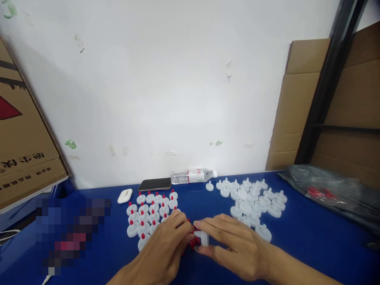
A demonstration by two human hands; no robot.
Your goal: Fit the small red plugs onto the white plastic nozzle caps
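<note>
Between thumb and fingers, my right hand (237, 246) grips a translucent white nozzle lid (204, 238), tipped on its side with its spout towards the left. My left hand (168, 243) is closed in a pinch at the spout's end; whatever is between those fingertips is hidden. Small red caps (194, 243) lie in a loose pile under and between the hands. To the left stand rows of white lids with red tips (143, 217), partly covered by my left hand. Lids with bare spouts (246, 206) cluster to the right, behind my right hand.
Along the wall are a phone (154, 184), a clear bottle (192, 176) on its side and a white earbud case (125, 196). A plastic bag (323, 190) with red pieces lies at right. Cardboard boxes (26, 130) flank the blue table (308, 241).
</note>
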